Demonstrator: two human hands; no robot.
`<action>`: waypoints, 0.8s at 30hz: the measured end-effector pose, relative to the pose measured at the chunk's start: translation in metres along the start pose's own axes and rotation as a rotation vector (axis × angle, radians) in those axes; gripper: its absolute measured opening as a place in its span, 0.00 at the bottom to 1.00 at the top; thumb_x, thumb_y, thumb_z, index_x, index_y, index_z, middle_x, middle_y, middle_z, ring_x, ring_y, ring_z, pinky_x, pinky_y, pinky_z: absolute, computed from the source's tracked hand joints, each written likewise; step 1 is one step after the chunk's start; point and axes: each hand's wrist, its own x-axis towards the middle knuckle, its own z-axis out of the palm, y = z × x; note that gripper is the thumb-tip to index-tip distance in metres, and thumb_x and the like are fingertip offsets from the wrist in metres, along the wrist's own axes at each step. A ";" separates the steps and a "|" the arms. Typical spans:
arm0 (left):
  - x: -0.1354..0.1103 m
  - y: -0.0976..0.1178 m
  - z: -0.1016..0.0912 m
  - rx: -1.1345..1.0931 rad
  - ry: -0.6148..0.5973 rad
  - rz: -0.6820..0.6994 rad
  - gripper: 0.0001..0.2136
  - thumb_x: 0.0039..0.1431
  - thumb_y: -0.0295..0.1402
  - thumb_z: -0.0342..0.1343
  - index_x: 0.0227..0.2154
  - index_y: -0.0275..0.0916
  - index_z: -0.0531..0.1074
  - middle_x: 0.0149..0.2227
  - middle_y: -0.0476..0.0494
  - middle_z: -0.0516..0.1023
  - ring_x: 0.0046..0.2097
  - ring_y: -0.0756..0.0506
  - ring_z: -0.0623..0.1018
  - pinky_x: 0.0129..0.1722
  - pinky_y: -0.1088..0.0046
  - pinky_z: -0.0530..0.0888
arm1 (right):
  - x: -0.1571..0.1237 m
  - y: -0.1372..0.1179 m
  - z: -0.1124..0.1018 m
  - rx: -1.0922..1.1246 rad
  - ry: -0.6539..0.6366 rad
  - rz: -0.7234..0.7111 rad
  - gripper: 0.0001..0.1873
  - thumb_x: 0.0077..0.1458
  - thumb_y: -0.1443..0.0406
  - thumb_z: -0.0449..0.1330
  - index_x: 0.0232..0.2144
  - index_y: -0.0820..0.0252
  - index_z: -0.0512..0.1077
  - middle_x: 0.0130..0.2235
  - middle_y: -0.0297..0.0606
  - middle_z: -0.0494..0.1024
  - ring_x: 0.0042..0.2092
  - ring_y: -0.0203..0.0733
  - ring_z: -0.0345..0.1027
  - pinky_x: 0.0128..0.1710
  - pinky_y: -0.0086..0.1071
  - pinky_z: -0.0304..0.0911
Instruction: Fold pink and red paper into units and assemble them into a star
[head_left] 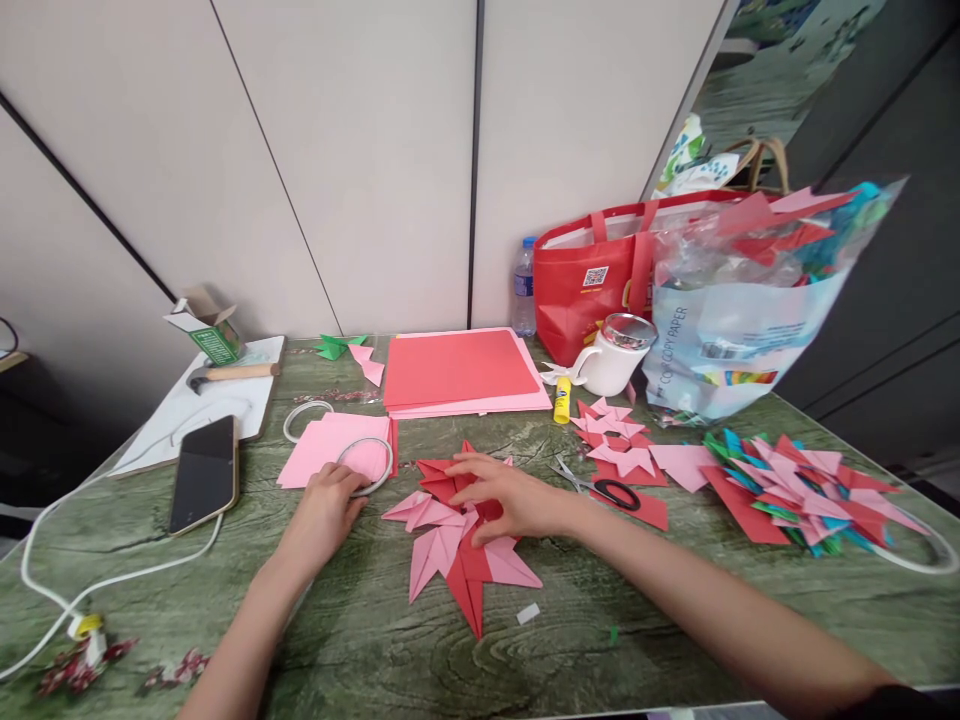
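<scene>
My left hand (321, 515) is closed at the lower edge of a thin white ring (391, 462), which looks like a roll of tape. The ring is tilted over a stack of pink paper squares (300, 455). A pointed star of folded pink and red paper (433, 560) lies on the table at the front middle. Over its upper right part is my right hand (517, 495), fingers spread and curved, thumb near the star's centre. That hand covers part of the star; whether it presses on the paper I cannot tell.
Scissors (619, 493), a yellow glue stick (562, 400) and a smaller paper ring (611, 435) lie right. Behind are red sheets (457, 365), a mug (611, 365), a red bag (570, 290) and a pile of folded pieces (810, 480). A phone (204, 475) and hammer (240, 371) lie left.
</scene>
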 end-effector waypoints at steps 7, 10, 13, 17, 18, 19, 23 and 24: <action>-0.007 0.026 0.001 -0.100 0.031 0.161 0.08 0.54 0.30 0.54 0.38 0.40 0.72 0.38 0.43 0.74 0.43 0.41 0.70 0.41 0.63 0.68 | -0.001 0.000 -0.005 -0.071 0.111 0.005 0.16 0.52 0.64 0.61 0.45 0.60 0.71 0.53 0.47 0.69 0.58 0.45 0.58 0.58 0.45 0.52; -0.006 0.031 0.004 -0.120 0.011 0.205 0.07 0.57 0.28 0.51 0.33 0.39 0.73 0.34 0.42 0.75 0.40 0.43 0.70 0.39 0.65 0.69 | -0.001 0.000 -0.003 -0.109 0.101 0.078 0.18 0.55 0.70 0.56 0.49 0.60 0.69 0.54 0.47 0.68 0.57 0.44 0.59 0.56 0.44 0.56; -0.005 0.025 -0.002 -0.149 0.070 0.215 0.10 0.60 0.28 0.46 0.30 0.39 0.73 0.32 0.42 0.75 0.37 0.44 0.71 0.36 0.67 0.70 | 0.000 0.001 0.003 -0.147 0.122 0.118 0.18 0.56 0.72 0.53 0.49 0.61 0.69 0.54 0.48 0.68 0.56 0.45 0.60 0.55 0.44 0.57; -0.004 0.015 -0.022 -0.210 0.241 0.175 0.06 0.59 0.31 0.48 0.33 0.39 0.71 0.36 0.43 0.75 0.40 0.45 0.72 0.39 0.68 0.71 | 0.004 0.003 0.011 -0.216 0.166 0.165 0.17 0.56 0.73 0.49 0.46 0.61 0.71 0.54 0.51 0.66 0.56 0.49 0.58 0.51 0.47 0.60; -0.002 0.015 -0.026 -0.237 0.273 0.158 0.06 0.59 0.32 0.48 0.34 0.39 0.70 0.37 0.43 0.75 0.41 0.45 0.73 0.40 0.68 0.71 | 0.006 0.003 0.012 -0.236 0.164 0.182 0.18 0.56 0.74 0.49 0.45 0.61 0.72 0.54 0.52 0.66 0.57 0.50 0.57 0.51 0.48 0.60; 0.000 0.015 -0.029 -0.266 0.294 0.131 0.06 0.59 0.33 0.48 0.35 0.39 0.69 0.38 0.43 0.76 0.41 0.46 0.74 0.39 0.69 0.72 | 0.009 0.002 0.013 -0.255 0.155 0.197 0.18 0.56 0.74 0.49 0.45 0.61 0.72 0.54 0.52 0.65 0.58 0.51 0.55 0.51 0.49 0.60; 0.012 0.023 -0.029 -0.382 0.321 0.014 0.07 0.59 0.34 0.48 0.35 0.39 0.69 0.40 0.43 0.77 0.33 0.49 0.76 0.33 0.73 0.73 | 0.018 -0.003 0.013 -0.275 0.093 0.194 0.21 0.53 0.77 0.49 0.45 0.61 0.72 0.52 0.50 0.68 0.58 0.51 0.54 0.54 0.48 0.56; 0.016 0.026 -0.028 -0.407 0.336 0.004 0.07 0.58 0.34 0.48 0.34 0.39 0.69 0.39 0.43 0.78 0.33 0.49 0.76 0.34 0.73 0.73 | 0.020 -0.004 0.013 -0.257 0.084 0.169 0.21 0.52 0.78 0.49 0.44 0.61 0.72 0.50 0.48 0.70 0.58 0.49 0.55 0.55 0.47 0.55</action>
